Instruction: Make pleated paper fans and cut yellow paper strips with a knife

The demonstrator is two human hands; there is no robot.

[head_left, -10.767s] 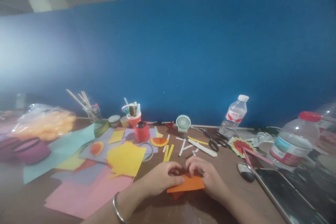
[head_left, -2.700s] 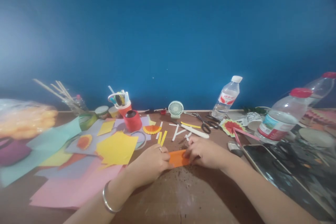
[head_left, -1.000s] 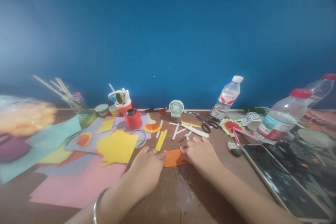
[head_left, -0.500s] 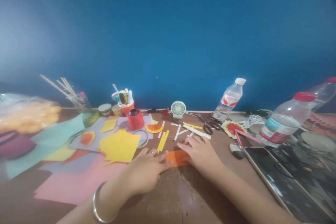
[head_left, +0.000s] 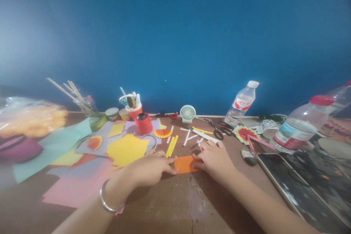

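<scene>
A small orange paper rectangle [head_left: 185,164] lies low over the brown table between my hands. My left hand [head_left: 152,168] pinches its left end between thumb and fingertips; a ring and a silver bangle are on that side. My right hand [head_left: 216,159] has its thumb and fingers closed on the right end. Just beyond the paper are yellow paper strips [head_left: 172,146], white strips [head_left: 189,137] and a pleated orange-yellow paper fan [head_left: 162,133]. A white-handled tool [head_left: 207,136] lies past my right fingers.
Coloured paper sheets [head_left: 79,186] spread across the left. Toward the wall stand a red spool [head_left: 143,123], a cup of tools [head_left: 134,110], a mini fan [head_left: 188,113] and a water bottle [head_left: 242,102]. Scissors [head_left: 218,133] and a phone [head_left: 287,179] lie at right.
The view has shifted slightly, moving everything a little to the right. My fingers have drawn nearer the paper's ends, so more of the orange shows.
</scene>
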